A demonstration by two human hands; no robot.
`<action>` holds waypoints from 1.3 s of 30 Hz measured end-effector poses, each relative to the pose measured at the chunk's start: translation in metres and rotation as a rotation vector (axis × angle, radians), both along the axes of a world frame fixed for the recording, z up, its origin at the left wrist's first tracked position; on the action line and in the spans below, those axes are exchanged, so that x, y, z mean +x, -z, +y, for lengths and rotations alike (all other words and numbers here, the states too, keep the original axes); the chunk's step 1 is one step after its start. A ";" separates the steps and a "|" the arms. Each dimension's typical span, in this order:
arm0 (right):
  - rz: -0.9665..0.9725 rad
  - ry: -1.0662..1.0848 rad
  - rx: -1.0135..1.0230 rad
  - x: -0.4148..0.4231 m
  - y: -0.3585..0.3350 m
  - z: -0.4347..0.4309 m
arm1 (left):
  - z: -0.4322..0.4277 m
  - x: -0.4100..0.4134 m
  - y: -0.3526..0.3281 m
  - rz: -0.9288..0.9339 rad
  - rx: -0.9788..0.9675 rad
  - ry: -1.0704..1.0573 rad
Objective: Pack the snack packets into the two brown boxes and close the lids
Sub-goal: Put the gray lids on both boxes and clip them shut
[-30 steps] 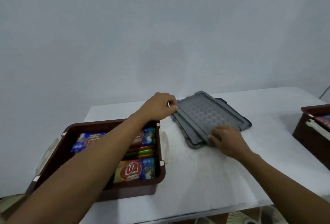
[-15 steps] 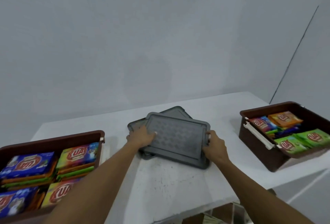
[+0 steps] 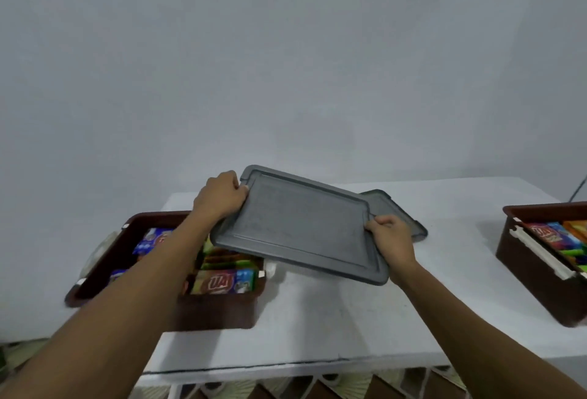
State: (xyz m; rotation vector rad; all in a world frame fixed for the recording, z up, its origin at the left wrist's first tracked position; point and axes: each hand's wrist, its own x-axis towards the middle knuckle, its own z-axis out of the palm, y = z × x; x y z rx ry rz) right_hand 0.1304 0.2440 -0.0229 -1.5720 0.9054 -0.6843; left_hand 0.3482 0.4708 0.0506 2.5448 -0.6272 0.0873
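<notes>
Dim, even light; soft shadows on table; motion blur, wide-angle bending at edges

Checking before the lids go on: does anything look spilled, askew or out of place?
Nothing stands out. The held grey lid is tilted because the left hand and right hand grip it above the left brown box. The second grey lid lies on the table; snack packets sit inside that box and the right brown box.

A plain pale grey wall rises behind the white counter, softly and evenly lit. Below the counter's front edge shows a floor of brown and pale patterned tiles. Above the counter's far right end, a thin dark line slants up the wall.
</notes>
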 end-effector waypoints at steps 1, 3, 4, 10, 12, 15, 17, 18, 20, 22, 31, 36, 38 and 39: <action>-0.005 -0.026 -0.005 0.009 -0.003 0.017 | 0.024 0.006 0.002 -0.014 -0.007 -0.028; -0.012 -0.078 -0.033 0.030 -0.008 0.052 | 0.073 0.015 0.008 -0.040 -0.007 -0.093; -0.003 -0.103 -0.060 0.039 -0.010 0.068 | 0.095 0.018 0.011 -0.051 -0.001 -0.134; 0.101 -0.161 -0.181 0.077 -0.015 0.148 | 0.189 0.033 0.020 -0.076 0.021 -0.236; 0.115 -0.152 -0.156 0.083 -0.016 0.162 | 0.205 0.037 0.024 -0.038 -0.010 -0.209; 0.137 -0.133 -0.134 0.088 -0.018 0.169 | 0.216 0.042 0.032 0.018 -0.064 -0.166; 0.147 -0.137 -0.100 0.090 -0.019 0.172 | 0.222 0.044 0.038 0.065 -0.108 -0.173; 0.147 -0.142 -0.077 0.091 -0.018 0.173 | 0.225 0.044 0.041 0.114 -0.133 -0.180; 0.156 -0.149 -0.044 0.092 -0.016 0.177 | 0.229 0.045 0.046 0.254 -0.184 -0.204; 0.187 -0.130 -0.002 0.092 -0.015 0.180 | 0.230 0.048 0.052 0.362 -0.268 -0.211; 0.194 -0.126 0.094 0.082 -0.024 0.173 | 0.214 0.031 0.050 0.325 -0.313 -0.205; 0.272 -0.107 0.001 0.050 -0.038 0.139 | 0.166 0.007 0.051 0.310 -0.299 -0.120; 0.254 -0.103 0.026 0.043 -0.040 0.127 | 0.151 0.002 0.047 0.411 -0.412 -0.100; 0.210 -0.096 0.075 0.040 -0.041 0.120 | 0.147 0.003 0.044 0.505 -0.512 -0.101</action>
